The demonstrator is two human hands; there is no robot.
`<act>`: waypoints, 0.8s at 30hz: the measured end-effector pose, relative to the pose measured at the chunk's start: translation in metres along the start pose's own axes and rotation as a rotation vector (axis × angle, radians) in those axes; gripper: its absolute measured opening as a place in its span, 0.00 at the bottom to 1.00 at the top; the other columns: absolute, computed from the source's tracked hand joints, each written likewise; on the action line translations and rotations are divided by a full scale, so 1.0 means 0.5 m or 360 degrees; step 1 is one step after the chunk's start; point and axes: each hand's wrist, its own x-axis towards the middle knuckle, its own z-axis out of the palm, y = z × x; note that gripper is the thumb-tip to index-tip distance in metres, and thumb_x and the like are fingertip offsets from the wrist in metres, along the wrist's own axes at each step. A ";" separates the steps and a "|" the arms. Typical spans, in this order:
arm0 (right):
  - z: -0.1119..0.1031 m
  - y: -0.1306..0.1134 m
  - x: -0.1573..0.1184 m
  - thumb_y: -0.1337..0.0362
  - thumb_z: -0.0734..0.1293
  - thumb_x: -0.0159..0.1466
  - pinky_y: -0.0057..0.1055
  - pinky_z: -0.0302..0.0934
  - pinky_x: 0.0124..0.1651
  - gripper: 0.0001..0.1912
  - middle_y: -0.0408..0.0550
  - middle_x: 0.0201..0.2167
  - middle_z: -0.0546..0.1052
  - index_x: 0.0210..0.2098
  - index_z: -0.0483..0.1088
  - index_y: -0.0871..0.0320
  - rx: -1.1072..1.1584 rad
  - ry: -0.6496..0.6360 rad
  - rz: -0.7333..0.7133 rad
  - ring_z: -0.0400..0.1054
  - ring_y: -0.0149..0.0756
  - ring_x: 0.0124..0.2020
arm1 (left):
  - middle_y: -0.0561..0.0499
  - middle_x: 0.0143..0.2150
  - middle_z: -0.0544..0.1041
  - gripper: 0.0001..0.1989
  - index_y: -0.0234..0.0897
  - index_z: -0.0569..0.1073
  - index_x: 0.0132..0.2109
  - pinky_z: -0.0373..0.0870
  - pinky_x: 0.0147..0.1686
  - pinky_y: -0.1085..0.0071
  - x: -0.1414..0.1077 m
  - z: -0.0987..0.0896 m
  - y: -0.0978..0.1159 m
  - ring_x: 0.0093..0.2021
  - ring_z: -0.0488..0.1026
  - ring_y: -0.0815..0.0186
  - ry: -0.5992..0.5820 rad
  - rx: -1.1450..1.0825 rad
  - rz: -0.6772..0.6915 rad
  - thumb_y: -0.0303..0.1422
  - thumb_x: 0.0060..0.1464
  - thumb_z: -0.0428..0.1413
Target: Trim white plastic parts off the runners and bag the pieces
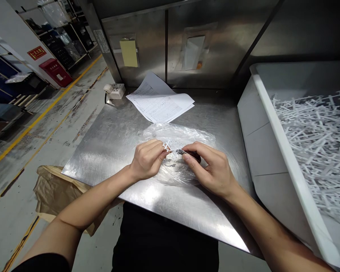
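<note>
My left hand [149, 158] is closed, pinching a small white branched plastic piece [166, 146] between thumb and fingertips. My right hand [208, 166] wraps round a small dark-handled tool [195, 155] with a metallic tip; most of it is hidden by the fingers, so its exact kind is unclear. That tip points left and is close to the white piece, though I cannot tell whether the two touch. Beneath both hands a crumpled clear plastic bag [184, 132] lies on the steel table [102, 139], with a few tiny bits on it.
At right stands a large grey-white bin [260, 124] holding a heap of white plastic pieces [320, 139]. Printed sheets [161, 102] lie at the table's back, near a power socket [116, 90]. A brown paper bag [56, 189] is below the left table edge.
</note>
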 end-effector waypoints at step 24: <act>0.021 0.023 -0.004 0.59 0.69 0.74 0.35 0.61 0.35 0.07 0.43 0.33 0.80 0.40 0.78 0.54 0.0128 -0.0015 0.0389 0.71 0.36 0.32 | 0.51 0.30 0.75 0.16 0.37 0.70 0.35 0.65 0.36 0.67 -0.005 0.009 0.000 0.32 0.71 0.66 -0.0104 -0.0140 -0.0270 0.33 0.75 0.51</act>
